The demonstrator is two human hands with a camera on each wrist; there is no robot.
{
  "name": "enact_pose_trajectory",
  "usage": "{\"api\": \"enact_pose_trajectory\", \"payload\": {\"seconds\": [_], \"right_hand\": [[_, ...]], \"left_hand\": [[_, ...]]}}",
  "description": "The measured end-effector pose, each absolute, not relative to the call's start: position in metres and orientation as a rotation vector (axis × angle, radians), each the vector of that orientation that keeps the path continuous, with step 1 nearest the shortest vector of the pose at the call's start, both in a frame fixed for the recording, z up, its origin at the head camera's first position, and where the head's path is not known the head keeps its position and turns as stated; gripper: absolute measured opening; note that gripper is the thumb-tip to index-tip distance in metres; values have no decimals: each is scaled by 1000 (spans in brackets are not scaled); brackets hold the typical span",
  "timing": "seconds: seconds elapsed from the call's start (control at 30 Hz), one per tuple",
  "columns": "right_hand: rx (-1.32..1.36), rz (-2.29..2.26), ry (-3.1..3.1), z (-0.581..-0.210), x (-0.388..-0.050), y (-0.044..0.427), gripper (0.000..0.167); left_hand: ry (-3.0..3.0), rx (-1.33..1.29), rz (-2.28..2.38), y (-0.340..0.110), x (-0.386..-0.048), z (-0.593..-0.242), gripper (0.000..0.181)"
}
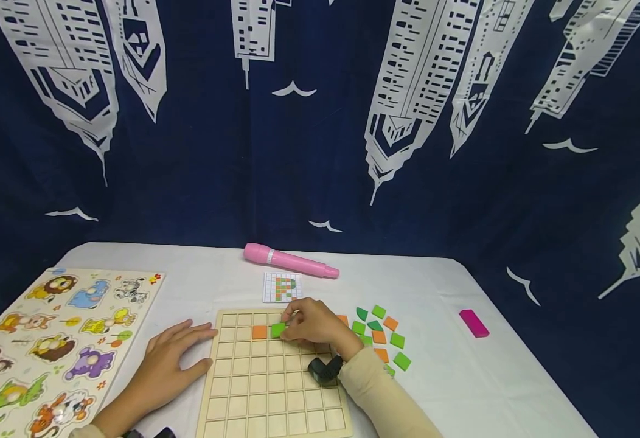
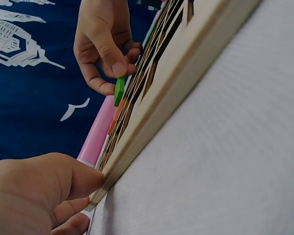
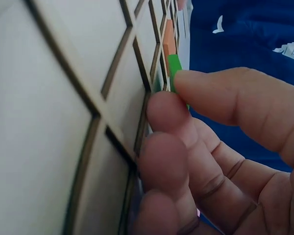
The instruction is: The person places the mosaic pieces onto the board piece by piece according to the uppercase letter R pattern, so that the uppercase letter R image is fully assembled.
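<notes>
Right hand (image 1: 317, 322), pinching a green tile (image 1: 277, 330), partly hides the board (image 1: 257, 385).

The grid board (image 1: 273, 385) looked like bare wood with a matt surface, and its side edge appeared smooth. The green tile (image 1: 278, 330) and the orange tile (image 1: 260, 332) were smooth and rather matt, but it was not possible to tell if they were wood or plastic. The pink stick (image 1: 298, 263) seemed to be smooth plastic. The pattern card (image 1: 282, 287) looked like paper. The white table cover (image 1: 517, 383) was matt cloth with a fine texture. The blue backdrop (image 1: 298, 152) was also cloth, lightly creased, and the beige sleeve (image 1: 388, 392) was wrinkled cloth.
</notes>
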State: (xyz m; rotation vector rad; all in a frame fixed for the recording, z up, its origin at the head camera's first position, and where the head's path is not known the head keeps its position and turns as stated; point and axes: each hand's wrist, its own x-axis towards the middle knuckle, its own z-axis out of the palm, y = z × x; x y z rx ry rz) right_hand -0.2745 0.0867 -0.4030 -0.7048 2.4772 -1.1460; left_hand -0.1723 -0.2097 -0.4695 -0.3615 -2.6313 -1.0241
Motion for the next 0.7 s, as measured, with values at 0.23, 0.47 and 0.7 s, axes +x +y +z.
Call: {"api": "enact_pose_trajectory", "payload": {"seconds": [0.23, 0.47, 0.7], "right_hand": [[-714, -1100, 2501, -405, -277, 82, 16], [-712, -1033, 2580, -407, -276, 78, 18], [-692, -1023, 2588, -406, -276, 77, 18]], "left_hand": [[-2631, -363, -1018, -210, -172, -469, 45], [-2624, -373, -1015, -210, -172, -469, 45], [-2629, -370, -1015, -210, -172, -469, 44]]}}
